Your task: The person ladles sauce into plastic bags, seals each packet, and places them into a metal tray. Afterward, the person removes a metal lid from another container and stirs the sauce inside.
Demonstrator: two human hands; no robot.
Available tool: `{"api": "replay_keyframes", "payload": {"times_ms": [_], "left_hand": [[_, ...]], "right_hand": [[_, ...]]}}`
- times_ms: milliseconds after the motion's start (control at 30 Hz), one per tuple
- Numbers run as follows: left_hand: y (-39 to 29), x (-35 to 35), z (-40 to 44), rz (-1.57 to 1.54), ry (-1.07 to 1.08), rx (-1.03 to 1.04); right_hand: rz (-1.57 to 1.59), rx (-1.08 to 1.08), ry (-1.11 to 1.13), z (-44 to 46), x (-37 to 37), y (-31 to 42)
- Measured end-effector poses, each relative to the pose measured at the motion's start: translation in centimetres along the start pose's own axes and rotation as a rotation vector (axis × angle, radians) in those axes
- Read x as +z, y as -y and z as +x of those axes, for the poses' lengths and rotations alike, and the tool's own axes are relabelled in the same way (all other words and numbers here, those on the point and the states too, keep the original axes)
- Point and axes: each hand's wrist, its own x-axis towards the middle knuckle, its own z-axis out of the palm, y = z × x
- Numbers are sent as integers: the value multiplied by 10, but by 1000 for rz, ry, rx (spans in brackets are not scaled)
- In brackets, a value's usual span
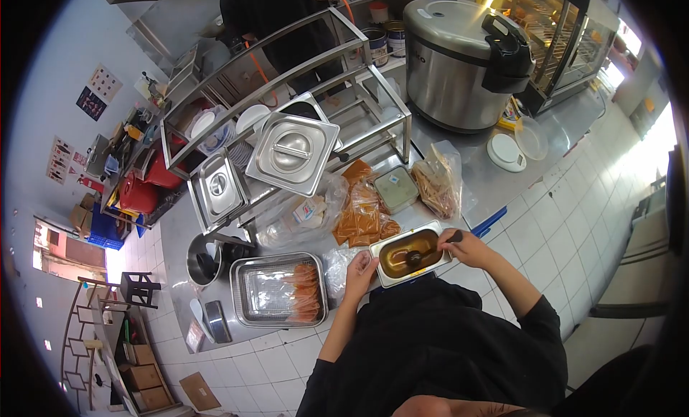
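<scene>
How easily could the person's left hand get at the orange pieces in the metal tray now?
Probably yes: the metal tray has no lid on, and the orange pieces lie at its side nearest the left hand. But that hand holds the pan and would likely need freeing first.

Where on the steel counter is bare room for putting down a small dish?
Bare steel shows between the bag of brown pieces and the round white scale, and picture-left of the steel bowl. It is crowded beyond the sauce pan, around orange packets and the square container.
</scene>
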Motion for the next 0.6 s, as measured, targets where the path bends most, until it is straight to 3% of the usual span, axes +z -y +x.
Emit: {"api": "replay_keyframes", "payload": {"times_ms": [67,167,267,333,467,600], "left_hand": [[-10,7,-3,-8,23,-50],[-33,26,1,-18,59,-107],[-46,36,9,222,130,16],[-57,39,14,284,109,-2],[-66,38,19,287,98,-25],[-69,45,22,326,85,-12]], "right_hand": [[30,115,-26,-7,-12,-1],[128,-6,-120,-4,-1,5],[216,-105,-230,-1,27,-8],[269,46,-319,-10,32,-27],[214,151,-456,-47,33,-63],[354,45,-527,-22,56,-35]]}}
